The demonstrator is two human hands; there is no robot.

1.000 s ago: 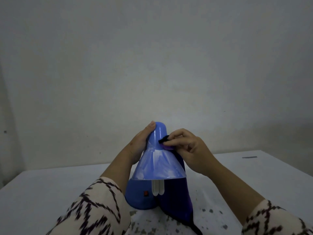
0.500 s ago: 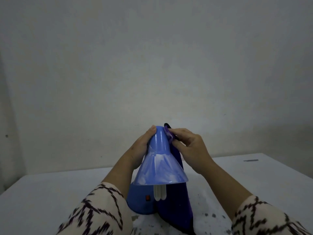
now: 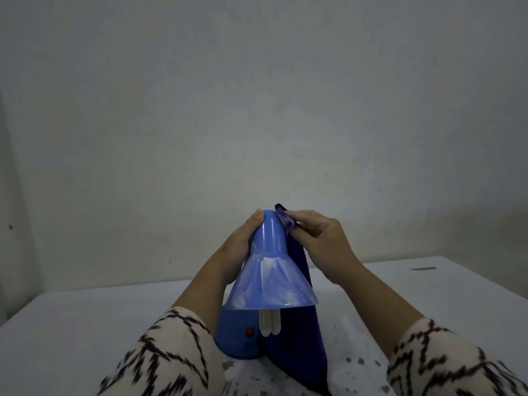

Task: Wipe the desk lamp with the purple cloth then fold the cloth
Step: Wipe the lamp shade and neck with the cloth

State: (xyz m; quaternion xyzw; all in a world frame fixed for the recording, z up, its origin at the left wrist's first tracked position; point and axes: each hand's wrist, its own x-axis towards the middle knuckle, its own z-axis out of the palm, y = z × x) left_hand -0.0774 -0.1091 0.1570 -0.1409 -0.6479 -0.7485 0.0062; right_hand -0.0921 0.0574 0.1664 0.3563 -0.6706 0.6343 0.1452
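Observation:
A blue desk lamp [image 3: 270, 270] stands on the white table [image 3: 428, 295] right in front of me, its cone shade facing me and a white bulb showing under the rim. My left hand [image 3: 238, 247] grips the left side of the shade's narrow top. My right hand [image 3: 320, 238] pinches the purple cloth [image 3: 297, 338] against the right side of that top. The cloth hangs down the lamp's right side to the table and hides part of the round base. The lamp's stem is hidden behind the shade.
A plain grey wall rises behind the table. The tabletop near me shows dark chipped spots [image 3: 354, 361]. A small dark mark [image 3: 423, 268] lies at the far right of the table. Patterned sleeves cover both forearms at the bottom of the view.
My right hand has slid the cloth from the front of the shade's neck up to its top right side. The left hand keeps its hold on the shade.

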